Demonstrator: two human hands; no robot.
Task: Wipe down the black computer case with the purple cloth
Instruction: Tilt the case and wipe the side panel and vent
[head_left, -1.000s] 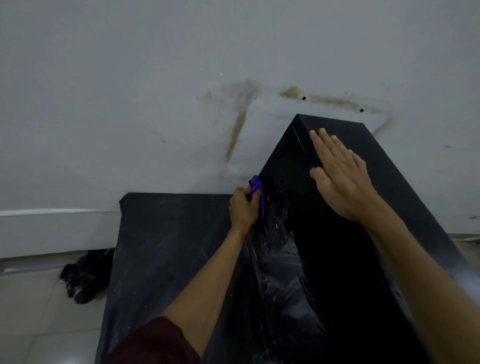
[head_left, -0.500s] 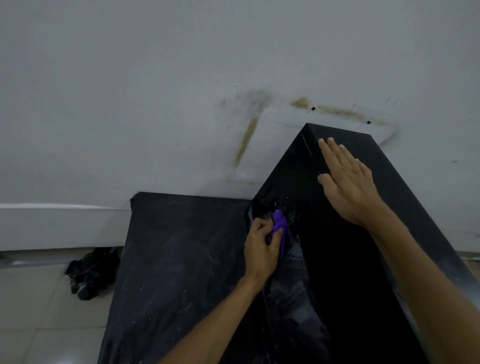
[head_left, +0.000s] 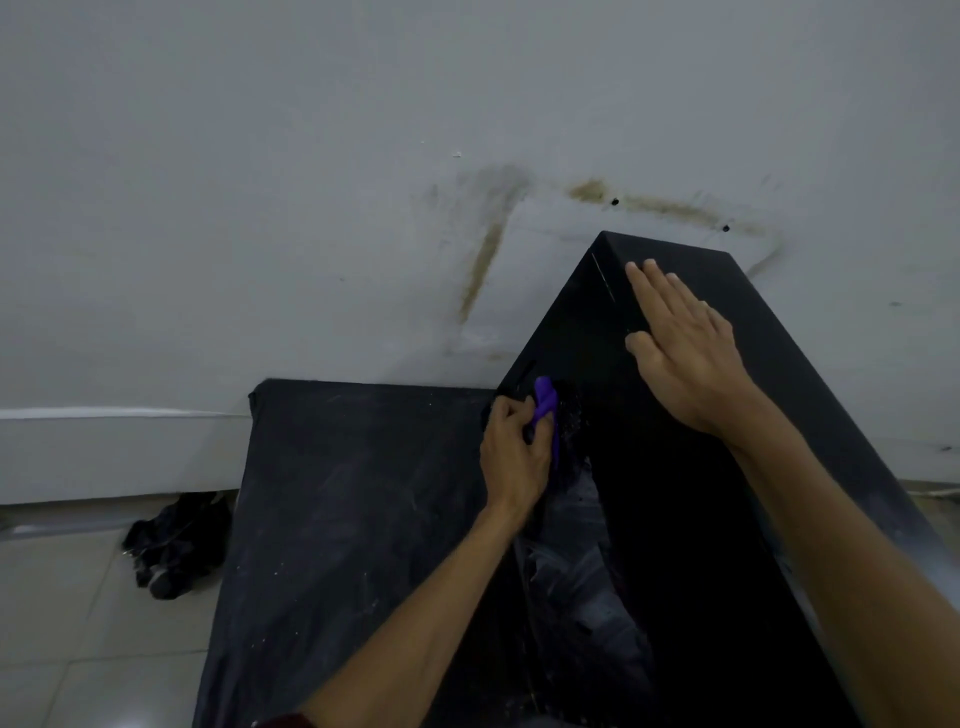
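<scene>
Left hand grips bunched purple cloth against tall black computer case, frame centre; right hand lies flat on it. Side panel smeared: wiping judged unfinished.

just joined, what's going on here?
A person is wiping a black computer case in front of a stained wall. The left hand grips a bunched purple cloth and presses it against the case's left side panel, which shows streaky smears lower down. The right hand lies flat on the case's top, apparently steadying it. A dusty black surface lies beside the case.
</scene>
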